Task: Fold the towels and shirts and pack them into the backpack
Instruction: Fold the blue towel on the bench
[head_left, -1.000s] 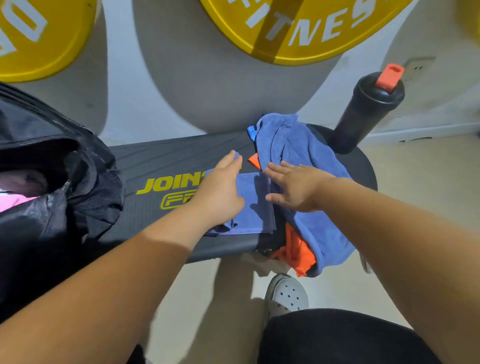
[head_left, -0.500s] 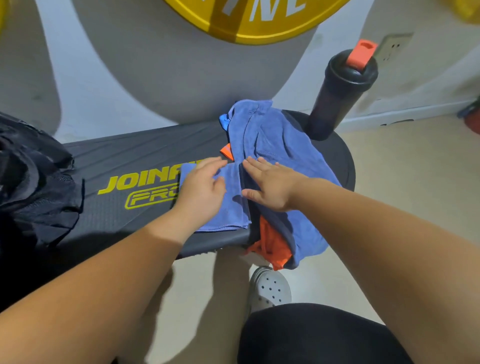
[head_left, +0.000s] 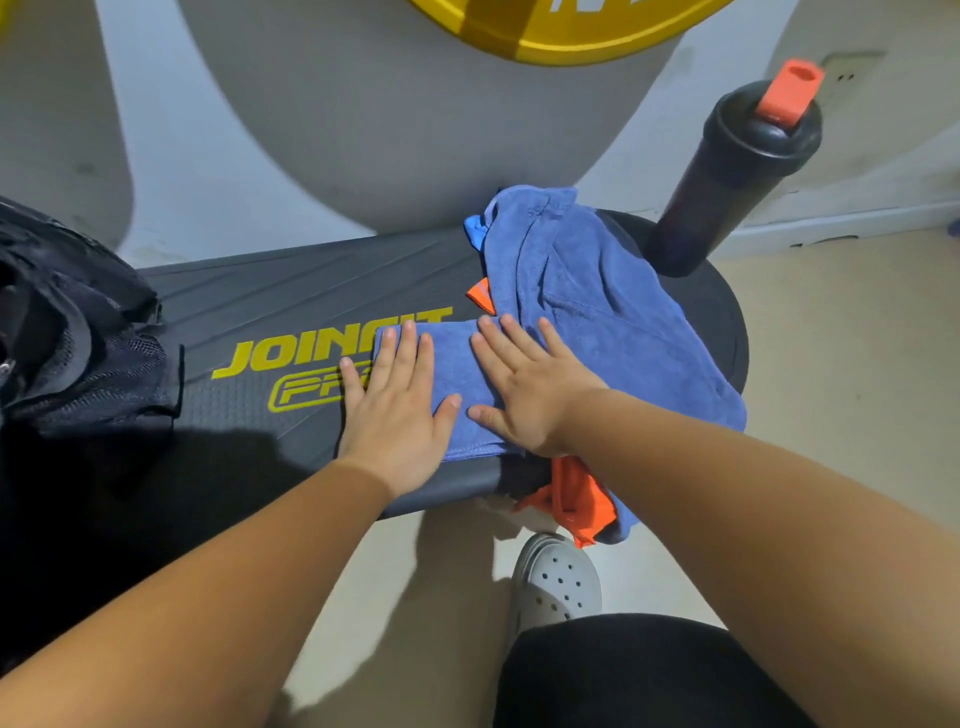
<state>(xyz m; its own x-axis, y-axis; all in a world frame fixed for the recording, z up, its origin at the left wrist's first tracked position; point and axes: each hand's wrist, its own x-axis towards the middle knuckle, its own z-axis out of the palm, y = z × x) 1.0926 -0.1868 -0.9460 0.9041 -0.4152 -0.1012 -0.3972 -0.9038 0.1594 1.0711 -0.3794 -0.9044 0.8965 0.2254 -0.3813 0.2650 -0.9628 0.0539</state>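
Head view: left hand (head_left: 395, 410) and right hand (head_left: 530, 395) laid flat, fingers straight, gripping nothing — pressed side by side on the folded blue towel (head_left: 457, 374) atop the bench (head_left: 291, 301), presumably to set the crease. Just right of the right hand: loose towel (head_left: 597, 312) over orange shirt (head_left: 576, 499), unfolded. Well left of the left hand: backpack (head_left: 78, 322).

Dim, soft indoor light, slightly warm. Seems to come from overhead, throws loose arm shadows on the floor (head_left: 841, 395) and a dark patch over the near left of the bench (head_left: 291, 291). Swallows the backpack (head_left: 78, 338) in black, barely any detail there. Mild sheen on the yellow plate (head_left: 561, 31). Wide-angle bowing at the edges, bottle (head_left: 727, 176) leaning, forearms (head_left: 208, 623) stretched and soft. Centre reasonably sharp, faintly smeared.
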